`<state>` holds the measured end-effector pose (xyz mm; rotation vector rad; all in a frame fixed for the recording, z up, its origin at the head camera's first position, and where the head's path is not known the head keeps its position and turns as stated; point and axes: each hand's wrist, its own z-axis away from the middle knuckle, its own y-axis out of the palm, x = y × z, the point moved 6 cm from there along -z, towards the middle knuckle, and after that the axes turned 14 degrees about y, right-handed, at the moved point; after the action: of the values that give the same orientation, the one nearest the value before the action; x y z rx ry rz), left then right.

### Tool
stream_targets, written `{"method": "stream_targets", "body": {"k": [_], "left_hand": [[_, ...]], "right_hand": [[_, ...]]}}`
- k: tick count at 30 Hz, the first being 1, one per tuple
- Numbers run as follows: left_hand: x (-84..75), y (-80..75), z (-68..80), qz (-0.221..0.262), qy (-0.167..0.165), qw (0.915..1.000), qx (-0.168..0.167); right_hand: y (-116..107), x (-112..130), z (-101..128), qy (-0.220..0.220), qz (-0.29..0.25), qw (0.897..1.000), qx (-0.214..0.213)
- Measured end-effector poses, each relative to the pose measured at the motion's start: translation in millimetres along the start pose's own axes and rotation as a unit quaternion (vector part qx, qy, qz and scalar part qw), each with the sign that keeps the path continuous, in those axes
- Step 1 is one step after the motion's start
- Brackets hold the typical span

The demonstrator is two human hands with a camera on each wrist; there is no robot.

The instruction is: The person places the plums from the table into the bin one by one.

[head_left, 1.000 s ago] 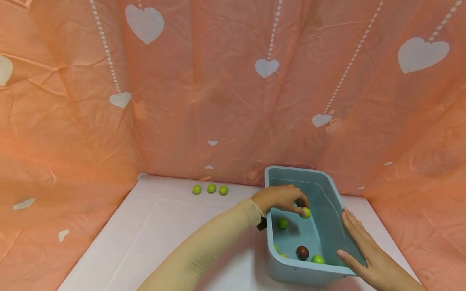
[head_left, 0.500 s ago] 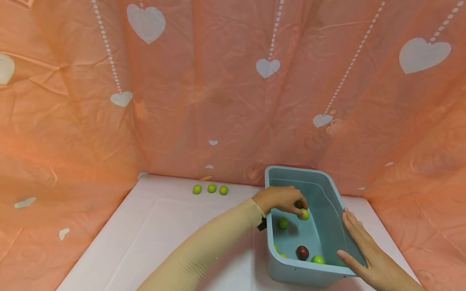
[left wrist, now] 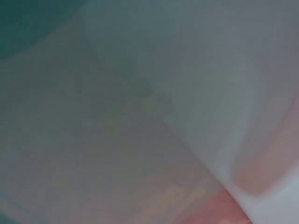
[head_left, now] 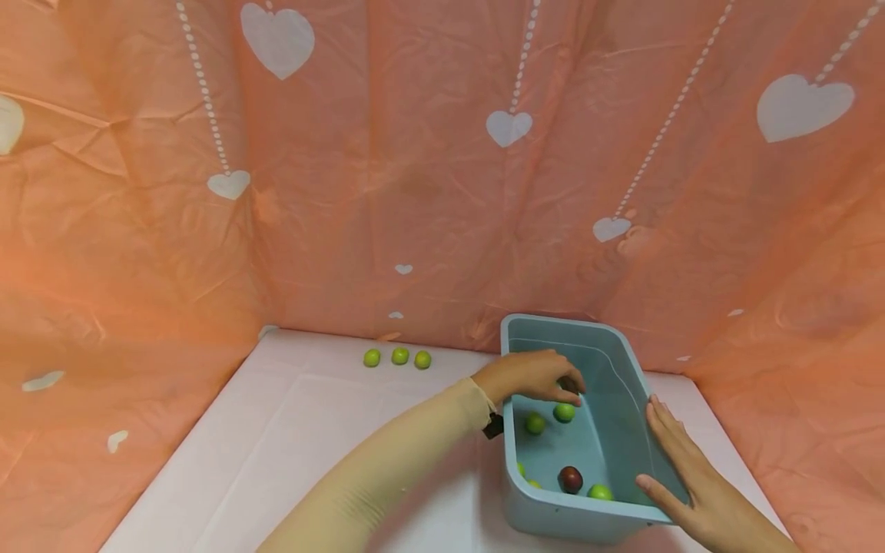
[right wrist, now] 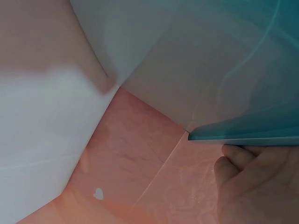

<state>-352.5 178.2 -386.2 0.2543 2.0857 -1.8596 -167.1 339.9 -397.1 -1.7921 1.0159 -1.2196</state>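
In the head view my left hand (head_left: 535, 376) reaches over the left wall of a grey-blue plastic bin (head_left: 513, 438). Its fingers are loosely bent and hold nothing. Just below the thumb a small round green fruit (head_left: 564, 412) sits on the bin floor. Another green fruit (head_left: 535, 423) lies to its left, partly shaded. Nearer the front wall are a dark red, plum-like fruit (head_left: 570, 480) and a green fruit (head_left: 600, 491). My right hand (head_left: 701, 484) rests along the bin's right rim, fingers straight and thumb apart; in the right wrist view its fingers (right wrist: 238, 158) touch the rim.
On the white tabletop (head_left: 332, 415), three green fruits (head_left: 399, 355) stand in a row by the back edge. Orange sheeting (head_left: 415, 192) with white hearts walls the table on the back and sides. More green fruit (head_left: 521, 469) shows partly behind the bin's near left wall.
My left hand has lowered the green fruit slightly left and let go; the fruit now sits on the bin floor beneath the fingers. The right hand stays on the rim.
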Motion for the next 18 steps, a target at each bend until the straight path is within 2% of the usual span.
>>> {"method": "stream_targets", "body": {"k": [4,8,12,18], "left_hand": [[-0.1,-7.4,5.7,0.02,0.016,0.9982,-0.053],[0.6,-13.8,9.9,0.036,0.01,0.994,-0.102],[0.3,-16.9,13.6,0.046,0.009,0.9915,-0.122],[-0.8,-22.8,21.0,0.073,0.028,0.9858,-0.148]], "right_hand": [[1.3,-0.5,-0.1,0.007,-0.008,1.0,0.005],[0.1,-0.9,1.0,0.003,-0.015,1.0,-0.001],[-0.1,-1.7,0.5,0.012,-0.007,1.0,0.004],[-0.2,-2.4,0.0,0.027,0.004,1.0,0.012]]}}
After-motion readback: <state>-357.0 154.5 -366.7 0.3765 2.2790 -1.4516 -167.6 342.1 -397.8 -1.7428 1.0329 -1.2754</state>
